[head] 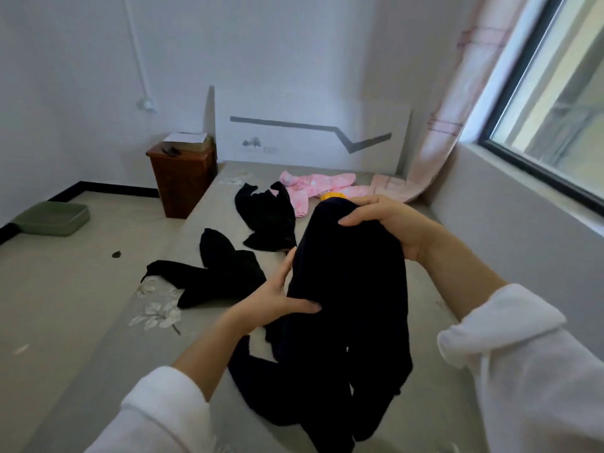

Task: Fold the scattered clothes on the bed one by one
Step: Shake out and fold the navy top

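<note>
We have both hands on one dark navy garment, held up over the bed. Our right hand grips its top edge, fingers curled over the fold. Our left hand pinches its left side lower down, thumb pressed on the front. Hands apart, each clamped on the cloth. White sleeves pushed up on both forearms.

The garment's shape is hard to read: bunched, soft knit-like, lower parts trailing onto the mattress and cut off by the bottom edge. We cannot tell shirt from trousers. A yellow item peeks out just behind its top, mostly hidden.

Left of our hands lies a black garment, crumpled, limbs splayed. Beyond it a second black garment, also rumpled. Further back a pink patterned garment, puffy-looking, partly behind the second black garment.

The bed cover is grey-beige, smooth, with pale flower prints. A white headboard with a grey zigzag stripe leans at the far end. A brown woven hamper stands beside the bed, papers and a dark object on its lid, too small to identify. A green tray sits on the floor. A pink curtain hangs by the window on the right, its end resting on the bed. Walls are plain white.
</note>
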Tool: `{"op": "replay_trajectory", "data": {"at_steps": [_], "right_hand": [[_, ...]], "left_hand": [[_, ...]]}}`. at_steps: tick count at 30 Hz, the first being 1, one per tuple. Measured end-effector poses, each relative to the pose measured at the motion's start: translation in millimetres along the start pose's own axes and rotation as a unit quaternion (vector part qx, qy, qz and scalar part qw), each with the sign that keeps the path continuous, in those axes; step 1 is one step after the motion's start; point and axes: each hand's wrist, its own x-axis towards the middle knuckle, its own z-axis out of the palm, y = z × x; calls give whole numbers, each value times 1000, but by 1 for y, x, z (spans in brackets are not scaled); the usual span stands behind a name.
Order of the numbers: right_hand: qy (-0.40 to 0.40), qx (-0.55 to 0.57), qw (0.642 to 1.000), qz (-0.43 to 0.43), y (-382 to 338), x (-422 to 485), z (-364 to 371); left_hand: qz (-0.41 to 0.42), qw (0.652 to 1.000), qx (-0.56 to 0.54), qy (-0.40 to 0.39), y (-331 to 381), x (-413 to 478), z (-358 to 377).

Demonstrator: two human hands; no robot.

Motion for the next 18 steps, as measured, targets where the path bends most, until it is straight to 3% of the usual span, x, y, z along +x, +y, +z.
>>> {"op": "replay_trajectory", "data": {"at_steps": [3,6,10,14,18], "right_hand": [[-13,20,999,-22,-7,-4,-9],[29,54,996,-67,-13,-11,-26],[81,82,988,-100,-15,-27,-52],[139,131,974,-120,-11,-39,-69],[184,190,953,-150,-9,-42,-77]], "left_hand": [[-8,997,10,-78,9,6,7],[25,996,66,-58,13,12,0],[-17,995,81,-61,27,11,-32],[1,987,143,-77,56,13,-58],[-66,967,230,-91,57,21,-71]]}}
